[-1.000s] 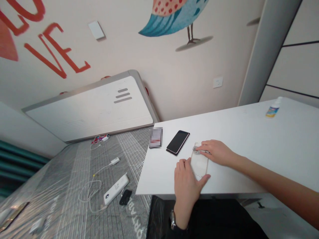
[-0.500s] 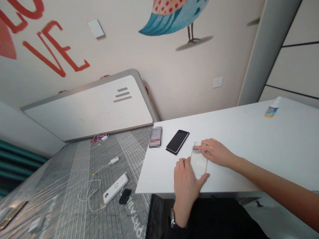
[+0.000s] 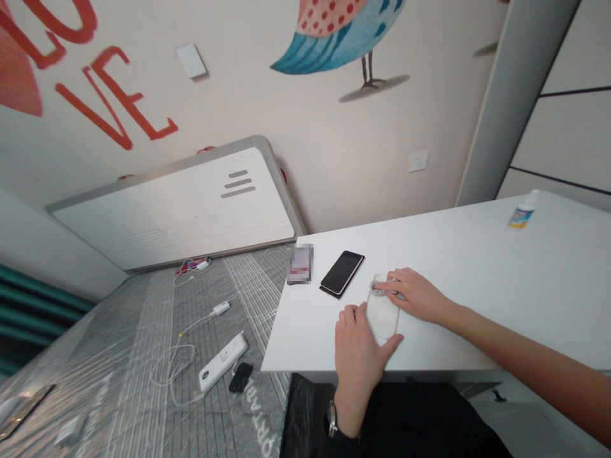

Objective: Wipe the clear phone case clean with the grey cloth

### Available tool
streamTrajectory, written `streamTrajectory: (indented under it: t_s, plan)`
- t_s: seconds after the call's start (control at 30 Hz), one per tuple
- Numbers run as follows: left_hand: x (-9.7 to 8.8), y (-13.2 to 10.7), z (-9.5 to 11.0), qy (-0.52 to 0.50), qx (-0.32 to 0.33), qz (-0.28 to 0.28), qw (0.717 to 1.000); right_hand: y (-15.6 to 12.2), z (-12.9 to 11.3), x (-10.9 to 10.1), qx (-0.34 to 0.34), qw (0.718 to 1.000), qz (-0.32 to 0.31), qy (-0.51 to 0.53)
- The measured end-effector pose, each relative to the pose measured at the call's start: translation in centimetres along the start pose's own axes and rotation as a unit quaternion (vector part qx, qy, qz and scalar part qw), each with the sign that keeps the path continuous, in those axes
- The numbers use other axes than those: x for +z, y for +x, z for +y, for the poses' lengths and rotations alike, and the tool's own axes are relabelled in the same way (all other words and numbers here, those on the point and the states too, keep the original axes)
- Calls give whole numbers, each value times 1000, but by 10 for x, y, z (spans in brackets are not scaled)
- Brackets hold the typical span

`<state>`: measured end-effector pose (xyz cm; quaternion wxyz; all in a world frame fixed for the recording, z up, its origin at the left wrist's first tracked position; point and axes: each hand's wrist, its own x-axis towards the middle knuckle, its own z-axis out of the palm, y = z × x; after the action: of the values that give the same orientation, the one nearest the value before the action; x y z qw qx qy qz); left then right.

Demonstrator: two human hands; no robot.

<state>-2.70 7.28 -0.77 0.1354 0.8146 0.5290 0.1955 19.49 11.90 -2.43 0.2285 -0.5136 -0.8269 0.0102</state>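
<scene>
Case [image 3: 383,318], probably light and slick, best held by its edges, clamped in left hand [image 3: 358,350], with finger closure of right hand [image 3: 416,294] unclear.

Pale wall [image 3: 305,133] with bird mural [image 3: 344,38] and red lettering [image 3: 94,117] above a white headboard [image 3: 191,213]

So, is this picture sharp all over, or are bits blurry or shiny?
Not all over. Head view, centre: the clear phone case nearly blends into the white table; head view, right: the white-capped bottle is too soft to read; head view, lower left: pale glare streaks the plastic sheeting; head view, table's left end: pixelation hides a small item.
</scene>
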Motion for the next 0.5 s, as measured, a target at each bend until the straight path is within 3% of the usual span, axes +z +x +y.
streamTrajectory:
  t_s: [0.5]
  plan:
    - [1,-1,-1,4,3,5,1000,1,-2,-6,-33,999,-3,18]
